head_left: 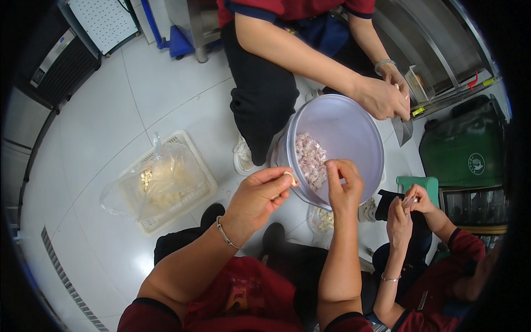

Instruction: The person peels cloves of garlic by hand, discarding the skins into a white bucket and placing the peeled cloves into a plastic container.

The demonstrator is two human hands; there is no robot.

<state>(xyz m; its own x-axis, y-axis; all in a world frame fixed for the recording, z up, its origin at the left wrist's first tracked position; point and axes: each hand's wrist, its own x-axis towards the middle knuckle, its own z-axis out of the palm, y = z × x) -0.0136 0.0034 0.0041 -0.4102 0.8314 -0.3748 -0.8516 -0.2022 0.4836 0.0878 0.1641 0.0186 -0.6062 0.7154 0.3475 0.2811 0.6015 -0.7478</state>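
Observation:
My left hand (257, 199) pinches a pale garlic clove (291, 179) between thumb and fingers, just outside the near left rim of a lavender plastic tub (354, 133). Over the tub's near edge hangs my right hand (345, 185), its thumb and fingertips pressed together; anything between them is too small to make out. Inside the tub, toward its left side, lies a heap of pinkish-white garlic pieces and skins (311, 157). Partly hidden below the tub is a clear plastic bag (325, 220) with pale pieces in it.
A cream plastic basket (196, 160) on the tiled floor at left holds a clear bag (160, 182) of pale cloves. One person's hands (384, 97) work above the tub's far right; another's (406, 207) work at right. A green bin (464, 144) stands at far right.

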